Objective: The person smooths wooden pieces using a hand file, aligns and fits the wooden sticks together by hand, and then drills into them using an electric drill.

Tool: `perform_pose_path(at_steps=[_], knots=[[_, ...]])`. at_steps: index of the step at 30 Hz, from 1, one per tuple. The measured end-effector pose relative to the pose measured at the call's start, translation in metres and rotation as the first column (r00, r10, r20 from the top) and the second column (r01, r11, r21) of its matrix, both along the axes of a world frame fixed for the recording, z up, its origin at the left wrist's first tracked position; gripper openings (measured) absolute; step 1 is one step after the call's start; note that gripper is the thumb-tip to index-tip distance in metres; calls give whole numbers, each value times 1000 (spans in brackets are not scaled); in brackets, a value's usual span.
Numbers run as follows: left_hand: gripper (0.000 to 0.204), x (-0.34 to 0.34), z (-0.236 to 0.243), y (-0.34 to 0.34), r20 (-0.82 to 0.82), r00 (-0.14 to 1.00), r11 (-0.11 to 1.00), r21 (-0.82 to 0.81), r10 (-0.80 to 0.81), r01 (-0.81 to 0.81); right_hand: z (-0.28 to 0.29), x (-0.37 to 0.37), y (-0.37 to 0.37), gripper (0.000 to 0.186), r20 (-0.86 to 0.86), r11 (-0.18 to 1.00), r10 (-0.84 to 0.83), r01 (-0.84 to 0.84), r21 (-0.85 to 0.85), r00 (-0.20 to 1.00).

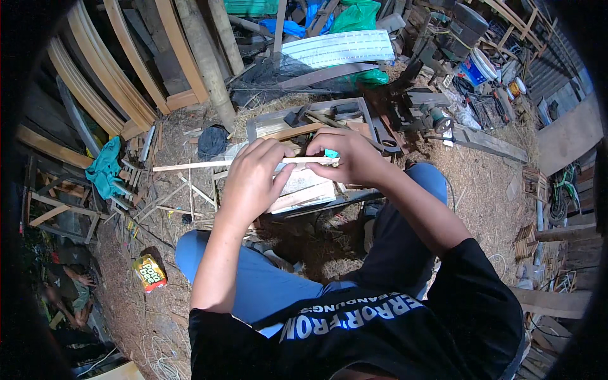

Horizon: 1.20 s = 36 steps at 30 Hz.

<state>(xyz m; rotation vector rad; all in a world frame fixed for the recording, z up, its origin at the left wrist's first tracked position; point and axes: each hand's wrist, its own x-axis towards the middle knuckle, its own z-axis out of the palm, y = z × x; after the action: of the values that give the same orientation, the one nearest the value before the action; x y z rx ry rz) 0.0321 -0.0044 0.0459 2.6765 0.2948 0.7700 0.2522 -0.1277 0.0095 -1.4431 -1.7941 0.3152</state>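
Observation:
A long thin wooden strip (190,166) lies crosswise in front of me, above a low wooden work box. My left hand (250,174) is closed on its middle, fingers over the far side and thumb on the near side. At the strip's right end, my right hand (351,155) pinches it between thumb and curled fingers. A small teal piece (330,153) shows inside the right hand's curl; its kind cannot be made out. Beneath the hands, pale wooden pieces (304,197) lie on the box (253,130), and a curved brown wooden piece (294,131) lies just beyond them.
A bench vise (421,117) stands right of the box. A dark bundle (212,140) and scattered wood sticks (201,190) lie left. Farther left are a teal cloth (104,170), a yellow snack packet (149,273) and a person (73,288). Wooden frames (120,69) lean at the back left.

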Motion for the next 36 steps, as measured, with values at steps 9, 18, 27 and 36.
perform_pose_path(at_steps=[9, 18, 27, 36], knots=[[18, 2, 0, 2, -4, 1000, 1000, 27, 5, -5, -4, 4, 1, 24, -48, 999, 36, -35, 24, 998], [20, 2, -3, 4, -52, 998, 996, -72, 42, -46, -3, -1, 2, 23, -51, 999, 18, -20, -36, 999], [19, -1, -1, 6, -51, 998, 1000, -10, 24, -24, 2, -5, 0, 21, -169, 989, 21, -45, -143, 985], [20, 0, -4, 7, -94, 995, 998, 64, 31, -25, 1, -3, 3, 18, -73, 997, 71, -71, 2, 995]])
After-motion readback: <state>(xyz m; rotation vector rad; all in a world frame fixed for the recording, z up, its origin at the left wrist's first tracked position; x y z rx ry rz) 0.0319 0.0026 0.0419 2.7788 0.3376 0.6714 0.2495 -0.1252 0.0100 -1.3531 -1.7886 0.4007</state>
